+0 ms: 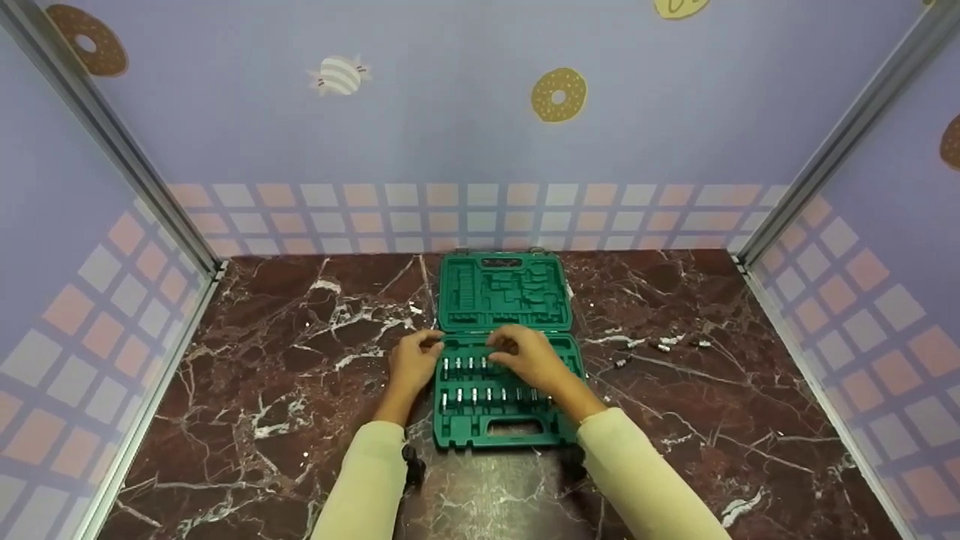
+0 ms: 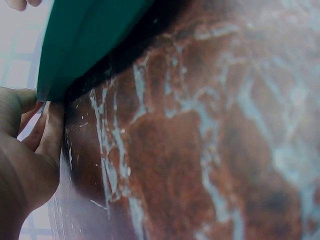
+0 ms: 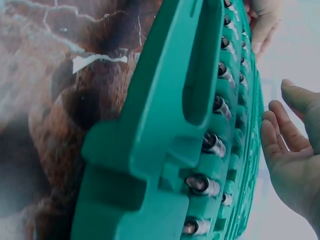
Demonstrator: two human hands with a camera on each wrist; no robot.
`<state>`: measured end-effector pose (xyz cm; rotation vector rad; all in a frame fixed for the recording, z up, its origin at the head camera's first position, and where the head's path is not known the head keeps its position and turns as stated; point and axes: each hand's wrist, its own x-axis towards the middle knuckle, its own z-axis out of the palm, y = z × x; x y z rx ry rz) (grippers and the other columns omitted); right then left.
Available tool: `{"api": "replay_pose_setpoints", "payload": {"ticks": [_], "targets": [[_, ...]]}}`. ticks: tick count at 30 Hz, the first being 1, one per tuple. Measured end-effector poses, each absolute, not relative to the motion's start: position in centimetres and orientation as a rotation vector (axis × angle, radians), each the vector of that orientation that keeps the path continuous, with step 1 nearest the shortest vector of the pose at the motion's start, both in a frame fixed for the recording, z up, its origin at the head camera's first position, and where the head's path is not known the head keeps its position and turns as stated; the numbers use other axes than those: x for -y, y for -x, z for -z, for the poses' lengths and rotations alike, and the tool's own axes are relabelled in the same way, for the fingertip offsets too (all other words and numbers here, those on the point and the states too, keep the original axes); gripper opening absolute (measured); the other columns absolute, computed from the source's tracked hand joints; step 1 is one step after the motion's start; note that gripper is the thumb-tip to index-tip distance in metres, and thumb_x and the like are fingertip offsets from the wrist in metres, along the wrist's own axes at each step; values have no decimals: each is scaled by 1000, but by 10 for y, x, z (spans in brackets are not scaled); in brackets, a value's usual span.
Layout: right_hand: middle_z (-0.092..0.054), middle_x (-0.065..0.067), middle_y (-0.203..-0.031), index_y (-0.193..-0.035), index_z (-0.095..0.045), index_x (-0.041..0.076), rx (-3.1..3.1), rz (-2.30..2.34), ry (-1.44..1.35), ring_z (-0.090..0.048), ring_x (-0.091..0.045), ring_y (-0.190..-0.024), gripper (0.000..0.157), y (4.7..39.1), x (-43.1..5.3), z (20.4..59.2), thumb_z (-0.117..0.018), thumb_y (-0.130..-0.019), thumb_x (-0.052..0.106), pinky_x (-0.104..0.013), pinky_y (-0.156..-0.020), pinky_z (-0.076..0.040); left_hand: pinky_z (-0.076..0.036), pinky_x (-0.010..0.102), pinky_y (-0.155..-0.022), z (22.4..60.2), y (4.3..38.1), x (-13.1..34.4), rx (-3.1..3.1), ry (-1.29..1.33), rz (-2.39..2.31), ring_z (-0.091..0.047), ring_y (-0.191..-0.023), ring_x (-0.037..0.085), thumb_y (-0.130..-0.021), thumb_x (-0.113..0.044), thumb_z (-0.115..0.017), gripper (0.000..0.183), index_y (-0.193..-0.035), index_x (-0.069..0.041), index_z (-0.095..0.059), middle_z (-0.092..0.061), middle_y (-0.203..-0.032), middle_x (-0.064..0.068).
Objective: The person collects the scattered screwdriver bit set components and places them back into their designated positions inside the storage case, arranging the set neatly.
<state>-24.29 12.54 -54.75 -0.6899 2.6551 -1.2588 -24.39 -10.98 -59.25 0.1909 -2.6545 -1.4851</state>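
We see an open green moulded-plastic tool case (image 1: 495, 442) at the lower centre of the head view, its recessed lid (image 1: 502, 291) folded back above it. At its left edge, our left hand (image 1: 412, 364) touches the case near the hinge, fingers fairly straight. Our right hand (image 1: 529, 358) hovers over the case's upper right part, released, its fingers loosely bent and the thumb apart. Short silvery metal bit sockets (image 1: 474, 395) stand in two rows, the upper one partly hidden by that hand. Right of centre in the frame, several small loose metal pieces (image 1: 664, 346) lie on the dark red, white-veined marble-look tabletop (image 1: 337, 435).
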Motion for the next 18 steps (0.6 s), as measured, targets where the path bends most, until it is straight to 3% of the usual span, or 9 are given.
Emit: {"api": "replay_pose_setpoints", "payload": {"ticks": [5, 13, 18], "targets": [[-71, -11, -121, -123, -70, 4, -2633, 1312, 677, -69, -26, -112, 27, 237, -138, 545, -73, -97, 12, -44, -94, -58, -56, 49, -88, 593, 243, 109, 2649, -199, 1487, -71, -100, 28, -99, -15, -70, 18, -116, -13, -78, -77, -105, 7], [-71, -12, -121, -121, -69, 3, -2645, 1383, 702, -69, -28, -111, 28, 222, -157, 540, -74, -95, 12, -46, -93, -58, -56, 48, -90, 593, 244, 109, 2641, -200, 1486, -72, -102, 28, -99, -15, -71, 18, -115, -14, -79, -77, -105, 7], [-72, -6, -118, -121, -71, 8, -2709, 1396, 745, -69, -24, -110, 29, 214, -174, 544, -77, -93, 16, -45, -93, -58, -56, 49, -90, 592, 245, 109, 2645, -188, 1473, -72, -102, 28, -99, -15, -71, 18, -115, -14, -79, -77, -106, 6]]}}
